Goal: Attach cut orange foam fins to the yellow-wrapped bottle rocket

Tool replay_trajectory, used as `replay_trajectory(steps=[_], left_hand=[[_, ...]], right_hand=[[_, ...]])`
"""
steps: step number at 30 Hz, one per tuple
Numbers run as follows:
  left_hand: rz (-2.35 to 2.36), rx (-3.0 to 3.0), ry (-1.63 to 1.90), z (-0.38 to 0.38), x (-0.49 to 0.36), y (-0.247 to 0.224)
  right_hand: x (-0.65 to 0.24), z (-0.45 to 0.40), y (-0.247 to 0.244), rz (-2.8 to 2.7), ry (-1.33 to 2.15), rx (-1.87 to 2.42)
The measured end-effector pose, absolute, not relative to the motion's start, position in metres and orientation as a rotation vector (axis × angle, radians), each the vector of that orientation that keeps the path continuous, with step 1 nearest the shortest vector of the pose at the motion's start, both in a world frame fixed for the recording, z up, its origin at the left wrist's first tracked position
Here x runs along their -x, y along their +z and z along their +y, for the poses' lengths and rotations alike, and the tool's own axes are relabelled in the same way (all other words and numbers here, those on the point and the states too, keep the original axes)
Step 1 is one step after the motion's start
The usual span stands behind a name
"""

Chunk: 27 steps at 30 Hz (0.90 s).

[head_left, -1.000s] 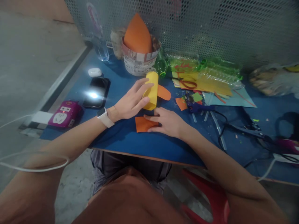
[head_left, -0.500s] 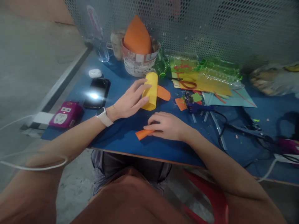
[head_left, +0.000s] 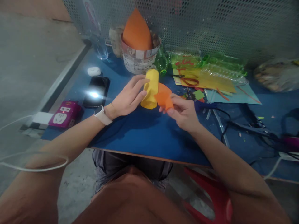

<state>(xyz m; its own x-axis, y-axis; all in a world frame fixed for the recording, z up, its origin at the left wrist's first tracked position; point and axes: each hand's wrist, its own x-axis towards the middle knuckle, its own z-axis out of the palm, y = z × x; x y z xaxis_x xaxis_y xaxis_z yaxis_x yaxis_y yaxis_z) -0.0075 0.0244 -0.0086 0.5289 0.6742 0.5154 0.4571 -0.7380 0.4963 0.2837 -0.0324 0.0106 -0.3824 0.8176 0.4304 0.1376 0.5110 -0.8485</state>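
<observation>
On the blue tabletop lies a yellow paper tube [head_left: 153,84]. My left hand [head_left: 128,98], with a white watch at its wrist, grips the tube's left side between thumb and fingers. A rounded orange paper flap [head_left: 164,88] sticks out from the right side of the tube. My right hand [head_left: 185,113] pinches a small curled piece of orange paper [head_left: 166,101] just right of the tube. That piece overlaps the flap in view, and whether the two touch I cannot tell.
A black phone [head_left: 96,92], a white earbud case [head_left: 94,71] and a purple power socket [head_left: 65,114] lie left. Behind stands a woven basket [head_left: 140,63]. Orange-handled scissors [head_left: 190,81], paper sheets, clear sticks and a glue gun [head_left: 205,105] with its cable are on the right.
My right hand has lifted the curled orange paper from near the table's front edge, moving up and right to beside the yellow tube. My left hand stays on the tube.
</observation>
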Motion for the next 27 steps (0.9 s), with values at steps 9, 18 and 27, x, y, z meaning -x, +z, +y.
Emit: replay_trajectory(steps=[9, 18, 27], left_hand=[[0.802, -2.533, 1.114, 0.015, 0.004, 0.007], [0.564, -2.597, 1.251, 0.01, -0.004, 0.001], [0.893, -2.506, 1.084, 0.006, -0.003, 0.013]], right_hand=[[-0.278, -0.029, 0.005, -1.601, 1.094, 0.908], [-0.274, -0.036, -0.006, -1.984, 0.354, 0.989], [-0.272, -0.043, -0.004, -1.995, 0.332, 1.134]])
